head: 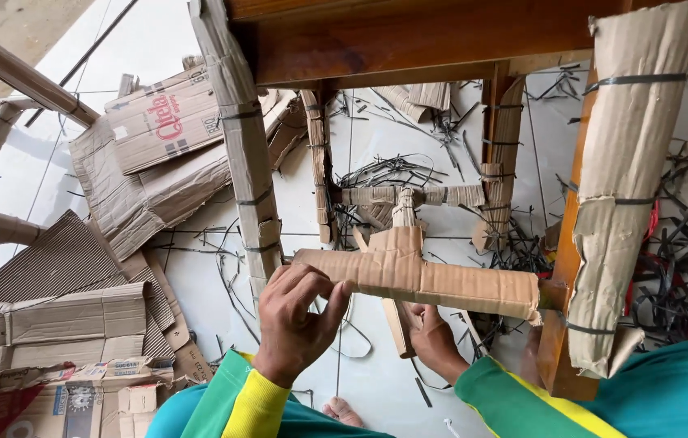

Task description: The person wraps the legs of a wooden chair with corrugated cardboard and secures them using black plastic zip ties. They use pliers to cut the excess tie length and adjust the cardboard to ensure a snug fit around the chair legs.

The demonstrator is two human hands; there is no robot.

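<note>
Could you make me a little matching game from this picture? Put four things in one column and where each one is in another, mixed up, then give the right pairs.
Things:
1. left hand
2. right hand
3. cut black strapping
4. flattened cartons

Places:
A. piled on the floor at the left
B. under the wrapped crossbar, at a hanging cardboard strip
C. scattered on the floor at the right
D. gripping the left end of the wrapped crossbar

Pairs: 1-D, 2-B, 3-C, 4-A
</note>
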